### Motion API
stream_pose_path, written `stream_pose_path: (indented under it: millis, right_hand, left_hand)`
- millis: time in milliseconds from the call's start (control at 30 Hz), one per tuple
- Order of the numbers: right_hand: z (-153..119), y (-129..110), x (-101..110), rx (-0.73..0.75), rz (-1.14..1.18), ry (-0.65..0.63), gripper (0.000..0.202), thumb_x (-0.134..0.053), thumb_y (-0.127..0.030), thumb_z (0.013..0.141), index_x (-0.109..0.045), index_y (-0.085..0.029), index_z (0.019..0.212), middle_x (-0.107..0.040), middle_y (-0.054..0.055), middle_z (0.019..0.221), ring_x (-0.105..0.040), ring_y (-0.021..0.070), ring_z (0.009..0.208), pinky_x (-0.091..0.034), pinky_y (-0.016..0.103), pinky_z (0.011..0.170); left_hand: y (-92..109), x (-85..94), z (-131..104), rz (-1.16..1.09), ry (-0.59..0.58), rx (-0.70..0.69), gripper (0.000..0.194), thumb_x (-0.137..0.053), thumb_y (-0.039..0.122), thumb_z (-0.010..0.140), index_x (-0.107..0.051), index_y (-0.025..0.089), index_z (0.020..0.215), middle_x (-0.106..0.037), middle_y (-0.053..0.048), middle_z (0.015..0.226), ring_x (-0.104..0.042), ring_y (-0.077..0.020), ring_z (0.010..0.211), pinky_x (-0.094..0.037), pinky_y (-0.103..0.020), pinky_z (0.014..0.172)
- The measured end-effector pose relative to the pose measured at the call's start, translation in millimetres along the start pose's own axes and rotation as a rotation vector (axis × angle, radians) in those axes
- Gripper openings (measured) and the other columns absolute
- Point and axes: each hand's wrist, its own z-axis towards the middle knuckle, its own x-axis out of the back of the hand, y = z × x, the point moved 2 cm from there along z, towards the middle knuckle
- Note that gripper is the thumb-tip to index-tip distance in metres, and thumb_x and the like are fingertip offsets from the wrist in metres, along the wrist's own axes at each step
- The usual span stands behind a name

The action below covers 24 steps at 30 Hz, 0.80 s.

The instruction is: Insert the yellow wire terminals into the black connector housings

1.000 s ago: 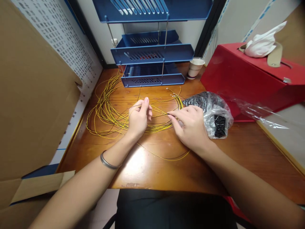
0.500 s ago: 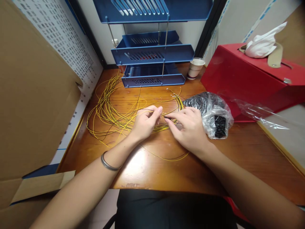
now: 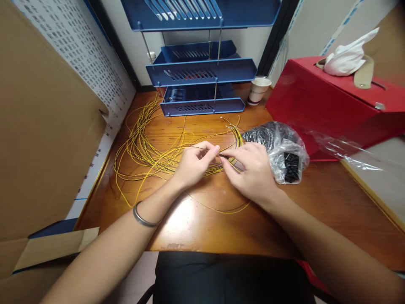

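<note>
My left hand [image 3: 196, 165] is closed in a pinch, thumb against the fingers, with a thin wire running into it from the left. My right hand [image 3: 253, 171] pinches a small black piece [image 3: 222, 155] between thumb and forefinger, close to my left fingertips. Whether the wire touches the black piece is too small to tell. Under and behind both hands lies a loose coil of yellow and black wires [image 3: 141, 141]. Their tipped ends fan out behind my right hand. A single wire strand [image 3: 221, 211] curves across the table nearer to me.
A clear plastic bag [image 3: 289, 156] with black contents lies right of my right hand. Behind it stand a red box [image 3: 316, 114] with tissue on top and a paper cup [image 3: 258, 90]. Blue stacked trays [image 3: 202, 74] stand at the back. Cardboard [image 3: 47, 126] borders the left side.
My left fingertips have moved slightly right, closer to the black piece in my right hand. Wire loops at the left have shifted down toward my left wrist.
</note>
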Motion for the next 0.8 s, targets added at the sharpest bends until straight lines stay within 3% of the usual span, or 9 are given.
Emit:
stream_pose_path:
  millis: [567,667,800]
  right_hand:
    - [-0.2,1.6,-0.8,-0.057,0.05,-0.016,0.012,-0.062,-0.02,0.089,-0.073,-0.019,0.094,-0.077,0.003,0.082,-0.068,0.0193,0.071,-0.047,0.035,0.074]
    - [-1.0,2.0,-0.7,-0.072,0.082,0.002,0.013,-0.062,-0.019,0.089,-0.073,-0.019,0.097,-0.078,0.004,0.085,-0.07,0.0189,0.071,-0.05,0.033,0.072]
    - [-1.0,2.0,1.5,-0.077,0.092,0.054,0.014,-0.063,-0.018,0.09,-0.074,-0.018,0.099,-0.079,0.005,0.088,-0.07,0.0184,0.07,-0.051,0.033,0.072]
  left_hand:
    - [-5.4,13.7,10.2,-0.046,0.4,-0.007,0.046,-0.07,0.055,0.087,-0.056,0.017,0.065,-0.054,0.005,0.052,-0.045,-0.005,0.04,-0.035,-0.019,0.041]
    - [-5.2,13.6,10.8,-0.09,0.398,-0.01,0.045,-0.07,0.058,0.085,-0.06,0.016,0.07,-0.057,0.004,0.056,-0.046,-0.0049,0.04,-0.037,-0.019,0.04]
    - [-2.3,8.9,8.1,-0.121,0.248,0.028,0.043,-0.078,0.057,0.078,-0.067,0.015,0.08,-0.066,0.0,0.064,-0.05,-0.0059,0.043,-0.042,-0.02,0.043]
